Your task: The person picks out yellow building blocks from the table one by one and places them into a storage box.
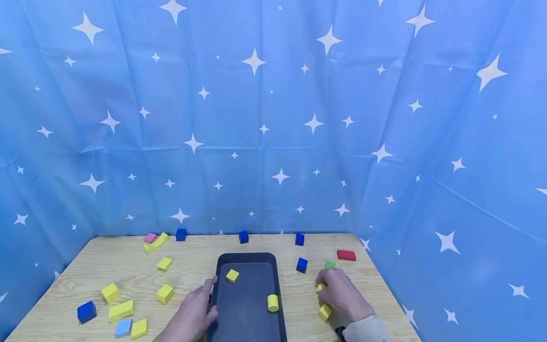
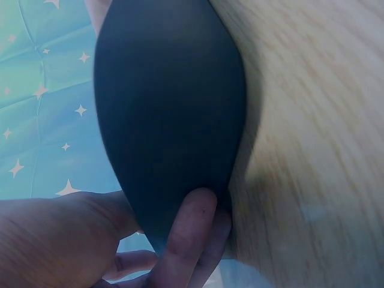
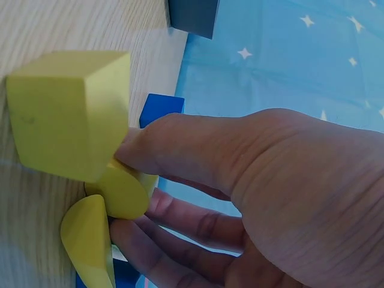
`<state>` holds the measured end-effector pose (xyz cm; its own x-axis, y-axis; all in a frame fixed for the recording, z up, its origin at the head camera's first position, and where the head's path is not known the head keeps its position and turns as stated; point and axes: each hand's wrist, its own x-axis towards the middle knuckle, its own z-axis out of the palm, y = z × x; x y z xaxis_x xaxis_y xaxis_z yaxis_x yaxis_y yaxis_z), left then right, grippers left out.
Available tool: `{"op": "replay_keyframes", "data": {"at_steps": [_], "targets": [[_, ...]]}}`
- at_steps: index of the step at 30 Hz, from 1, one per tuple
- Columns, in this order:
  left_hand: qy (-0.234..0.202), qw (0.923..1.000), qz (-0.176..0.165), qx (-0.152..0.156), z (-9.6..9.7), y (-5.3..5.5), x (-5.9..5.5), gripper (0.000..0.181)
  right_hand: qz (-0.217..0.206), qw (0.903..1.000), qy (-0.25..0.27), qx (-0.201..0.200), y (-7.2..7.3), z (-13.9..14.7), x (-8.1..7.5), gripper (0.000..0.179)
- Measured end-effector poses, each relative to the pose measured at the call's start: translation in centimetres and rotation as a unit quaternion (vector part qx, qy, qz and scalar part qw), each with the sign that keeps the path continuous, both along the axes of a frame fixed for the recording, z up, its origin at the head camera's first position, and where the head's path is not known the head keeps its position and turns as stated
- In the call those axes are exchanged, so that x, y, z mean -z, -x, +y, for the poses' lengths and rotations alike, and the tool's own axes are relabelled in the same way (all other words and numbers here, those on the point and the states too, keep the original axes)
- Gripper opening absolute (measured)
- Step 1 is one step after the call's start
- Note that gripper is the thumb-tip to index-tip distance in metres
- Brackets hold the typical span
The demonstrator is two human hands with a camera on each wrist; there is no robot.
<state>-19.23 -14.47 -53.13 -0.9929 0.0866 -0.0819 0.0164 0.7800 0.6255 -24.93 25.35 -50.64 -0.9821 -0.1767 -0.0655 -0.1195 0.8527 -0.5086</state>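
A dark tray (image 1: pixel 245 289) lies on the table, holding a yellow block (image 1: pixel 232 276) and a yellow cylinder (image 1: pixel 272 303). My left hand (image 1: pixel 194 306) grips its left side, fingers against the wall (image 2: pixel 168 102) in the left wrist view. Right of the tray, my right hand (image 1: pixel 339 292) pinches another yellow cylinder (image 3: pixel 123 189) between thumb and fingers, low over the table. Close beside it are a yellow rounded block (image 3: pixel 87 240) and a yellow cube (image 3: pixel 66 114). Beyond the fingers sits a green block (image 1: pixel 330 264), partly covered by the hand.
A red block (image 1: pixel 346 255) lies at the far right, with a blue cube (image 1: pixel 301 265) nearer the tray. More blue cubes line the back edge. Left of the tray are several yellow blocks (image 1: pixel 121 310), a light blue block (image 1: pixel 123 327) and a pink one (image 1: pixel 150 238).
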Motion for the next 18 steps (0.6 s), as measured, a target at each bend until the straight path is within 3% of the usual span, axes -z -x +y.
{"op": "replay_keyframes", "data": {"at_steps": [11,18], "targets": [[0.000,1.0000,-0.003,-0.003,0.10,0.00,0.03,0.070,0.008,0.9999,-0.007,-0.003,0.20,-0.33,0.22,0.019],[0.004,0.9998,-0.018,-0.010,0.13,0.26,0.02,0.070,0.038,0.9991,-0.015,-0.008,0.40,-0.85,0.31,0.019]]}}
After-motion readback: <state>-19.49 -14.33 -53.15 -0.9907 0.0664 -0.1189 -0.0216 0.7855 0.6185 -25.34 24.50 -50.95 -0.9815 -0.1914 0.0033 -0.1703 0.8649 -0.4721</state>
